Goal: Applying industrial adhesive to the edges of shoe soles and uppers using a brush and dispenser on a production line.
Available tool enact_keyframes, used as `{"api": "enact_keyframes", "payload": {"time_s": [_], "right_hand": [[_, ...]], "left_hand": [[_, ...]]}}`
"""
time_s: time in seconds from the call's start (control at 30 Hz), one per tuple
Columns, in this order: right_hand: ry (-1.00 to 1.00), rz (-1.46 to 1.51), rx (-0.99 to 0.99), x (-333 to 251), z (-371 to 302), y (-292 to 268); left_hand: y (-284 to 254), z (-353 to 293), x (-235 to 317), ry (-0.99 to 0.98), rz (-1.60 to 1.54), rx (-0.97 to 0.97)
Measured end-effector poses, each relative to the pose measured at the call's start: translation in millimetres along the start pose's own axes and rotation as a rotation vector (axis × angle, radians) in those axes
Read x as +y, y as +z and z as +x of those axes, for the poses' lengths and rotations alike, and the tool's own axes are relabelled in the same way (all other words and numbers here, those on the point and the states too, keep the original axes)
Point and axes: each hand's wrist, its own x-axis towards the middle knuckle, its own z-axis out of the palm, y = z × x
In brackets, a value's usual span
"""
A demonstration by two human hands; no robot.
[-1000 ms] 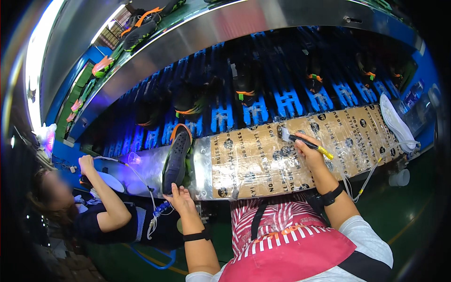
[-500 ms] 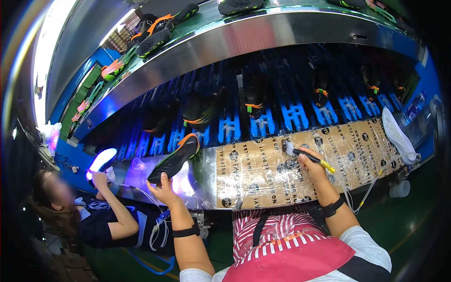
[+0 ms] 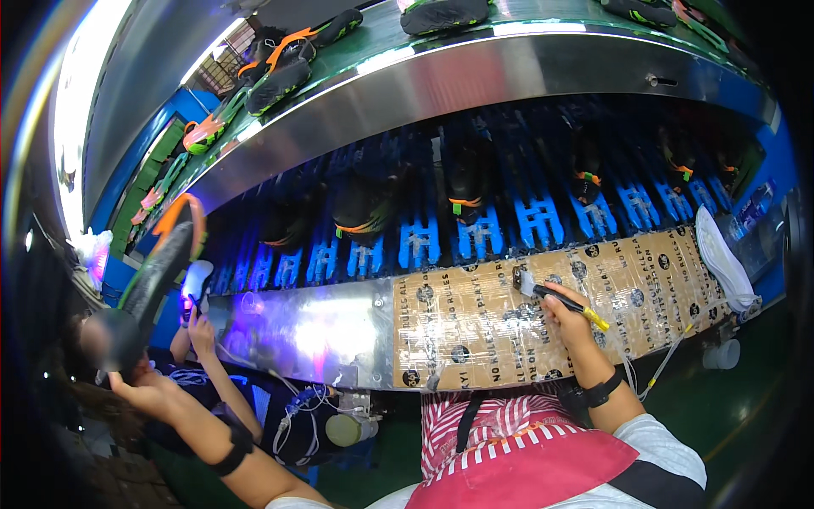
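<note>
At the far left, my left hand (image 3: 140,392) is closed on the lower end of a black shoe (image 3: 159,270) with an orange heel and green edging. The shoe stands tilted upward, in front of the co-worker. My right hand (image 3: 570,318) grips a brush (image 3: 560,297) with a black handle and a yellow end. Its pale bristles are at a dark spot on the cardboard-covered bench (image 3: 462,327); whether they touch it I cannot tell.
On the left a co-worker's hand (image 3: 201,329) is by a lit white sole (image 3: 197,280). Behind the bench, black shoes (image 3: 465,182) sit on a rack with blue supports (image 3: 538,222). A white sole (image 3: 721,254) lies at the right end. More shoes (image 3: 445,15) stand on the upper conveyor.
My left hand has swung left and outward with the shoe, away from above the metal bench part. My right hand with the brush has shifted only slightly.
</note>
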Motion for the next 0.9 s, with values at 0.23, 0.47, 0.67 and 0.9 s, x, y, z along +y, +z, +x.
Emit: {"api": "enact_keyframes", "payload": {"time_s": [0.23, 0.47, 0.67, 0.9], "right_hand": [[-0.001, -0.013, 0.041, -1, 0, -1], [0.008, -0.036, 0.048, -3, 0, 2], [0.041, -0.091, 0.067, -5, 0, 6], [0.018, -0.054, 0.076, -3, 1, 7]], "left_hand": [[48, 127, -93, -0.046, 0.009, 0.234], [116, 157, -215, -0.300, 0.053, -0.147], [157, 196, -309, -0.257, 0.786, -0.433], [196, 108, -254, 0.416, 1.413, 0.244]]}}
